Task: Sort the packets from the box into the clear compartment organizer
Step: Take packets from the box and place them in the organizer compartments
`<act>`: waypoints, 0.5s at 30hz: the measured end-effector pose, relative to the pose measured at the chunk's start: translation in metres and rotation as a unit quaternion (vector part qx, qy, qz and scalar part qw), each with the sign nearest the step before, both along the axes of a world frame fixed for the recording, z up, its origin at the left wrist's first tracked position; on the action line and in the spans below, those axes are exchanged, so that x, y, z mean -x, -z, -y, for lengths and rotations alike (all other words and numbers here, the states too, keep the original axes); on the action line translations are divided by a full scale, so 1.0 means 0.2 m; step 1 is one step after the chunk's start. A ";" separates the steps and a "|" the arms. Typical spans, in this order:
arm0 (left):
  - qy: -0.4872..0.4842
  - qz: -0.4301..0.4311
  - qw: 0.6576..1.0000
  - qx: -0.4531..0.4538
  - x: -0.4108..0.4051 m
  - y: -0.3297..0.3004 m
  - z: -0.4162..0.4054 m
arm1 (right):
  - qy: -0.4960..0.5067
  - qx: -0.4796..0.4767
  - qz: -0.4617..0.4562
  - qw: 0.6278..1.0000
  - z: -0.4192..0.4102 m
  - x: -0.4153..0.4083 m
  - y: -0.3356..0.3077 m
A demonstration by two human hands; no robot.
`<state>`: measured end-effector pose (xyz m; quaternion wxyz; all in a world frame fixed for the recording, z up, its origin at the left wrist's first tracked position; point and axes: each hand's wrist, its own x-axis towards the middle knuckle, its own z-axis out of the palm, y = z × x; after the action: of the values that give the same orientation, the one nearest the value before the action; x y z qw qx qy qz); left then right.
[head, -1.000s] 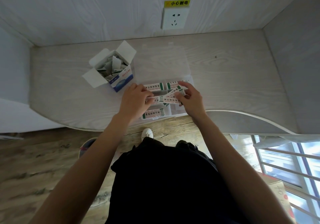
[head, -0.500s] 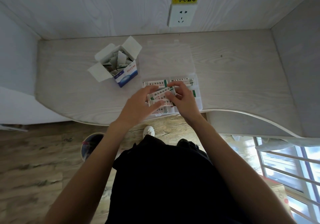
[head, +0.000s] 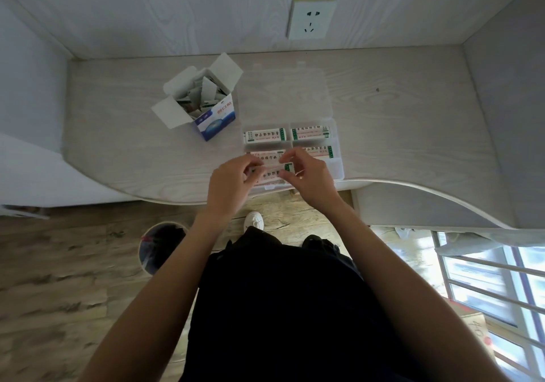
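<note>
While both hands work over the near-left compartment of the clear organizer (head: 337, 160), the left hand (head: 228, 185) and right hand (head: 308, 178) each pinch an end of a packet (head: 272, 174). Other packets fill the far compartments. The open box (head: 213, 116) stands just left, on the desk (head: 413, 122). A wall socket (head: 311, 19) sits beyond; a bin (head: 160, 246) stands on the floor below.

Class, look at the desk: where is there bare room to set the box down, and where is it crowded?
Bare desk lies right of the organizer, up to the side wall, and left of the box. It is crowded at the front edge, where both hands work over the packets.
</note>
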<state>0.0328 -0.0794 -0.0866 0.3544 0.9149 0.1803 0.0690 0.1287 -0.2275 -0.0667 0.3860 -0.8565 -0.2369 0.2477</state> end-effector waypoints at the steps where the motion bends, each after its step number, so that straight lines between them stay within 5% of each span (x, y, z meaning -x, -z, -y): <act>1: 0.007 0.007 0.999 -0.049 0.00 0.01 0.00 | -0.010 0.025 0.040 0.999 0.00 0.00 0.01; 6: 0.008 0.021 0.982 -0.188 0.00 0.02 -0.02 | -0.064 0.113 0.131 0.983 -0.05 0.02 0.05; 15: 0.032 -0.033 0.968 -0.247 0.00 0.01 -0.04 | -0.160 0.198 0.296 0.921 -0.05 0.01 0.08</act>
<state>0.0337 -0.0712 -0.0887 0.1129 0.9812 0.1400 0.0698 0.1258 -0.2174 -0.0834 0.0758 -0.9004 -0.4201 0.0833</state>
